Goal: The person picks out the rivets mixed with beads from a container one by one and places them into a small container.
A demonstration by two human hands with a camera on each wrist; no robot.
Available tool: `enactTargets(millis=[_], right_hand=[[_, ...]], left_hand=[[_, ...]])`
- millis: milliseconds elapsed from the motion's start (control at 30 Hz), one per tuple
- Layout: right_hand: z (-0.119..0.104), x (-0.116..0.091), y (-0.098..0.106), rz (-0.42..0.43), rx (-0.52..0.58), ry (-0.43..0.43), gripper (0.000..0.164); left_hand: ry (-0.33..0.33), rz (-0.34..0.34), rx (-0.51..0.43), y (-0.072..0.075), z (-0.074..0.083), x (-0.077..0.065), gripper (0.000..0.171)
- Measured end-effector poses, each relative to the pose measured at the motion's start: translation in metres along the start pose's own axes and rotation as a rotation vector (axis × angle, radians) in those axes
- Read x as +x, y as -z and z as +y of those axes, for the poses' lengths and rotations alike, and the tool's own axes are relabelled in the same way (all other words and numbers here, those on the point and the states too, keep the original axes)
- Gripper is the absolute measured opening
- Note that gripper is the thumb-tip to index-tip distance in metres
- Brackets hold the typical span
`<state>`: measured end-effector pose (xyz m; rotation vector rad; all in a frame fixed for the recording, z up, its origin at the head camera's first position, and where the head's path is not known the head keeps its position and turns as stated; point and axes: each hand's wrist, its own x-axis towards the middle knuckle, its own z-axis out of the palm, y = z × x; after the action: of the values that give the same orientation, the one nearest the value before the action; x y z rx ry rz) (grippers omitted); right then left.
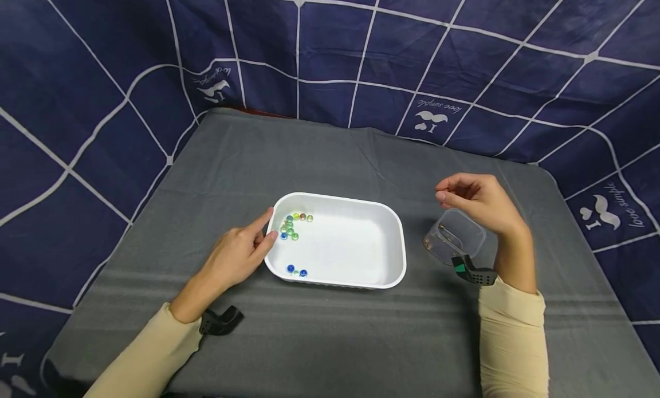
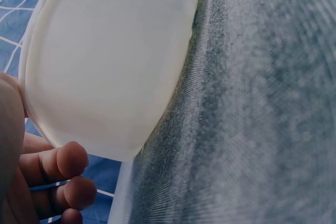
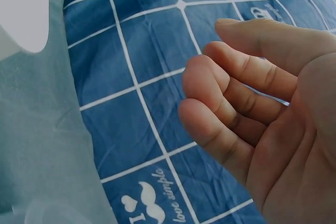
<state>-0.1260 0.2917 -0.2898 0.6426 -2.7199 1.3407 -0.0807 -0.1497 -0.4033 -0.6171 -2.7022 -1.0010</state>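
Observation:
My left hand grips the left end of a white tray, thumb over the rim and forefinger along it. In the left wrist view, curled fingers lie by the tray's outer wall. Several green, clear and other coloured marbles cluster inside the tray's left end, with blue marbles along its near edge. Raised over a clear plastic container, my right hand has loosely bent fingers with nothing between them. A few small brownish things show at the container's left side.
Grey cloth covers the table under the tray and container. Blue gridded fabric hangs behind the table and along both sides. A dark wrist strap is on the left arm and another strap on the right.

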Motion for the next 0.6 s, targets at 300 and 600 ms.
enactTargets(millis=[300, 600], right_hand=[[-0.007, 0.015, -0.011, -0.026, 0.007, 0.005, 0.013], [-0.017, 0.033, -0.029, -0.067, 0.057, 0.018, 0.010]], left_hand=[[0.005, -0.005, 0.009, 0.000, 0.000, -0.001, 0.048], [0.003, -0.007, 0.021, 0.000, -0.001, -0.001, 0.048]])
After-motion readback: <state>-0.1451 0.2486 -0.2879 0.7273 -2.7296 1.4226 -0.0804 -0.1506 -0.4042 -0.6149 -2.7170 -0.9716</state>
